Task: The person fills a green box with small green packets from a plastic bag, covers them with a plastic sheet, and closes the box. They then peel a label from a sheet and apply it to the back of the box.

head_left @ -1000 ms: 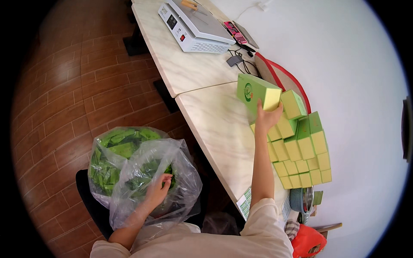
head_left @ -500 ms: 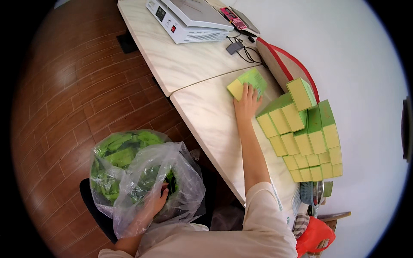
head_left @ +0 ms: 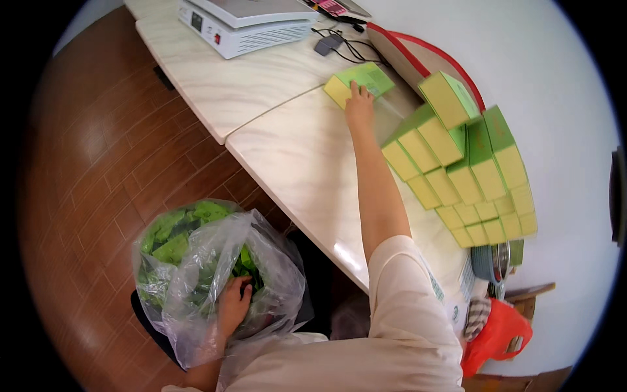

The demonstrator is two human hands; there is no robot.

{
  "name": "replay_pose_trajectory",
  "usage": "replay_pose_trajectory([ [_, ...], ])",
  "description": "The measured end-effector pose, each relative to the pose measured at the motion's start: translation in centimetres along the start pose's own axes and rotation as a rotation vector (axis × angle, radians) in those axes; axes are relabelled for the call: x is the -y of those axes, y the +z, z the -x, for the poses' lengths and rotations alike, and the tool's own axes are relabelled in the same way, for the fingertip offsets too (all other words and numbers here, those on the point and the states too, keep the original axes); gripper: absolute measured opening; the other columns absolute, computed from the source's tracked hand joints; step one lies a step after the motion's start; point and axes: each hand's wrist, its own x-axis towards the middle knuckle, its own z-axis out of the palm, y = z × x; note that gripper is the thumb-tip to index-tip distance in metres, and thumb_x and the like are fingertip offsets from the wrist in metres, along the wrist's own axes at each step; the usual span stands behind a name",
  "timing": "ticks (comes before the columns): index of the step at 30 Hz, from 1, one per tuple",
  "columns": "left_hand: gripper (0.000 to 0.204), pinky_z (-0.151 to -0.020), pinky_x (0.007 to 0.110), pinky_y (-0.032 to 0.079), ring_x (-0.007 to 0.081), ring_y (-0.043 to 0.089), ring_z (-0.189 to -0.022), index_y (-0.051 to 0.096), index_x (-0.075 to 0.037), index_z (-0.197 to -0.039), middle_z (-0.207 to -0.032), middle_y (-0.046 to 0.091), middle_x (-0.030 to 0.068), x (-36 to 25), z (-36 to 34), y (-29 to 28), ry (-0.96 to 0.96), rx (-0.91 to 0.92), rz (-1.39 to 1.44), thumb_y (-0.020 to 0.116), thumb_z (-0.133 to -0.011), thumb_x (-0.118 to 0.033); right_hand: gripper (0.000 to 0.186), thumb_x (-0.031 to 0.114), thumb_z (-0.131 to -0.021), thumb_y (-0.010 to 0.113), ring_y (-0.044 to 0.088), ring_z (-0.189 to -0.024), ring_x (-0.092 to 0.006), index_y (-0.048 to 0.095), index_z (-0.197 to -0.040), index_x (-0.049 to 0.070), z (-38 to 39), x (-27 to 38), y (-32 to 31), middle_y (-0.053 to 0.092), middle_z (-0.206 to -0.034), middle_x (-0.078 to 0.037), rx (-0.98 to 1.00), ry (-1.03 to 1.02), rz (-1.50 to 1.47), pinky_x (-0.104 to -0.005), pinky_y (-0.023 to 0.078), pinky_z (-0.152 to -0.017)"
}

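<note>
My left hand (head_left: 233,304) reaches into a clear plastic bag (head_left: 287,261) on my lap, its thumb and forefinger apart; the other fingers are partly hidden. Green leaf-coloured packets (head_left: 173,248) fill the bag. Far out over the table, my right hand (head_left: 360,108) has its fingers spread on the near side of a green and yellow box (head_left: 375,77). That box lies at the seam between two tabletops, apart from a stack of similar boxes (head_left: 428,145) to the right. One box (head_left: 449,101) stands on top of the stack.
A white scale-like device (head_left: 255,32) stands at the far end of the marbled table (head_left: 287,153), near a black cable and adapter (head_left: 328,44). A red-edged beige panel (head_left: 398,52) leans by the wall. A red bag (head_left: 499,336) and a bluish basket (head_left: 483,263) are at lower right.
The view has shifted. My right hand has reached farther out, and the single box has moved slightly away, onto the tabletop seam. My left hand stays in the bag.
</note>
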Motion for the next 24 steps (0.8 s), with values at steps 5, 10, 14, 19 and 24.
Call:
replay_pose_trajectory([
  [5, 0.021, -0.087, 0.037, 0.044, 0.0324, 0.056, -0.099, 0.058, -0.001, -0.11, -0.11, 0.056, 0.0176, -1.1, 0.0, 0.3, 0.071, -0.026, -0.011, 0.053, -0.091, -0.009, 0.052, 0.012, -0.081, 0.059, 0.039, -0.129, -0.0354, 0.046, -0.13, 0.001, 8.8, 1.3, -5.6, 0.043, -0.139, -0.02, 0.029, -0.081, -0.203, -0.0441, 0.03, -0.11],
  [10, 0.025, -0.089, 0.032, 0.042, 0.0231, 0.055, -0.1, 0.057, -0.002, -0.118, -0.112, 0.056, 0.0114, -3.6, 0.4, -0.5, 0.134, 0.09, 0.129, 0.048, -0.096, -0.011, 0.031, 0.005, -0.068, 0.064, 0.052, -0.108, -0.032, 0.06, -0.099, 0.006, 23.7, -0.3, -19.5, 0.058, -0.115, -0.014, -0.017, -0.421, -0.206, -0.0467, 0.039, -0.097],
  [14, 0.028, -0.095, 0.034, 0.039, 0.0233, 0.051, -0.111, 0.055, -0.002, -0.121, -0.121, 0.054, 0.0105, -5.9, 1.9, 0.1, 0.237, 0.153, 0.095, 0.045, -0.098, -0.015, 0.032, -0.005, -0.064, 0.065, 0.056, -0.1, -0.0306, 0.064, -0.093, 0.009, 37.8, -9.1, -32.8, 0.063, -0.103, -0.01, -0.006, 0.017, -0.048, -0.0418, 0.041, -0.087],
  [19, 0.029, -0.098, 0.036, 0.037, 0.0244, 0.05, -0.115, 0.055, -0.002, -0.121, -0.122, 0.054, 0.0111, -8.5, 2.3, 0.5, 0.316, 0.192, 0.125, 0.046, -0.098, -0.016, 0.015, 0.007, -0.076, 0.061, 0.057, -0.091, -0.0343, 0.062, -0.091, 0.005, 52.6, -15.8, -47.0, 0.061, -0.092, -0.014, 0.052, 0.515, 0.512, -0.0441, 0.044, -0.079],
  [24, 0.029, -0.098, 0.035, 0.038, 0.0231, 0.053, -0.111, 0.056, -0.001, -0.119, -0.119, 0.056, 0.0111, -10.7, 3.7, 1.0, 0.358, 0.266, 0.17, 0.047, -0.097, -0.016, 0.049, 0.038, -0.078, 0.067, 0.06, -0.103, -0.0345, 0.061, -0.11, 0.001, 61.8, -17.2, -54.1, 0.063, -0.108, -0.018, 0.502, 1.353, 0.627, -0.0407, 0.047, -0.086],
])
